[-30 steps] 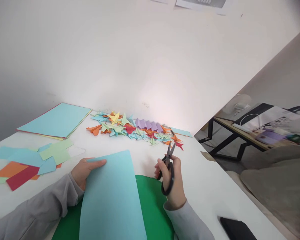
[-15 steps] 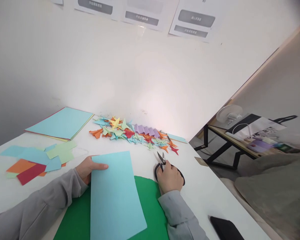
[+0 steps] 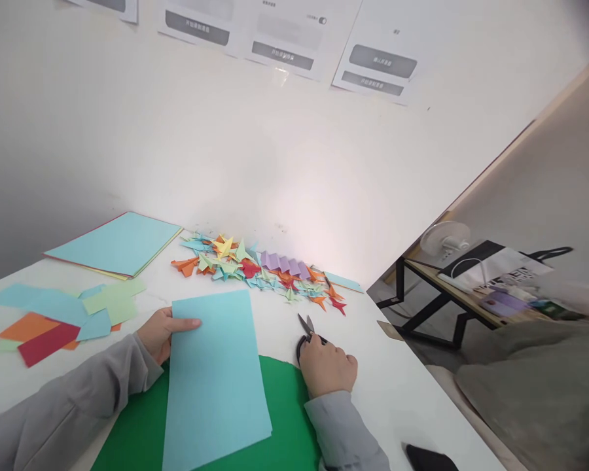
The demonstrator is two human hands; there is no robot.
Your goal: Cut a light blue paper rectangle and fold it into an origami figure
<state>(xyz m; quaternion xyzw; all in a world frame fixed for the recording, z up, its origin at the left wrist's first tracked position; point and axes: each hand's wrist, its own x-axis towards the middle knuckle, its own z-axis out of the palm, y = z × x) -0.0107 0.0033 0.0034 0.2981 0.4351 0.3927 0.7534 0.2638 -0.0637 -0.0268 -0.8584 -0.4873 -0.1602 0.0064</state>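
Note:
My left hand (image 3: 161,331) grips a light blue sheet of paper (image 3: 213,386) by its upper left edge, thumb on top and the other fingers hidden behind. The sheet is tilted over a green mat (image 3: 289,405). At the mat's upper right, my right hand (image 3: 326,366) is wrapped around black-handled scissors (image 3: 306,335). Their short blades are a little apart and point away from me, touching no paper. Beyond both hands lies a heap of small folded paper pieces (image 3: 249,268) in many colours.
Loose paper cuttings (image 3: 49,343) lie on the left of the white table. Behind them is a stack of coloured sheets (image 3: 118,242). A black flat object (image 3: 429,458) rests near the front right edge. Past the table stand a low side table (image 3: 434,281), a fan and a bag.
The view has shifted slightly. My right hand has turned around the scissors, its fingers now covering more of the handles. My left hand still holds the blue paper.

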